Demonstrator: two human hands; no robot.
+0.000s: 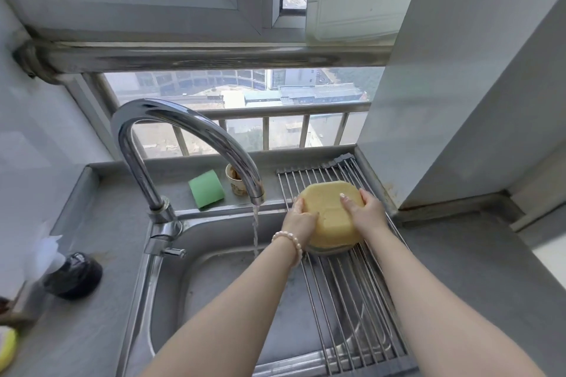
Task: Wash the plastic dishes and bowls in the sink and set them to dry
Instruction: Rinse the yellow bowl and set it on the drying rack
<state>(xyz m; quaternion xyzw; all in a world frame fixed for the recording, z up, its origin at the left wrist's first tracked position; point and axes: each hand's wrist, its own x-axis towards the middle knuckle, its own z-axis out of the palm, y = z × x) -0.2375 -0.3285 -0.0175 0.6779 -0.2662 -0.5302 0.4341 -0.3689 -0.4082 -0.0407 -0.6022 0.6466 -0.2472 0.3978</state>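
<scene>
A yellow plastic bowl (330, 211) lies upside down on the metal roll-up drying rack (352, 285) that spans the right part of the sink (171, 300). A greenish rim of another dish shows under its lower edge. My left hand (301, 214), with a pearl bracelet on the wrist, grips the bowl's left side. My right hand (366, 211) grips its right side, fingers over the top. The tap (190, 138) runs a thin stream of water into the basin just left of my left hand.
A green sponge (205, 189) and a small paper cup (235, 180) sit on the ledge behind the sink. A dark bottle (73, 275) stands on the left counter, a yellow object (7, 349) at the far left edge. A wall corner (428, 131) rises right of the rack.
</scene>
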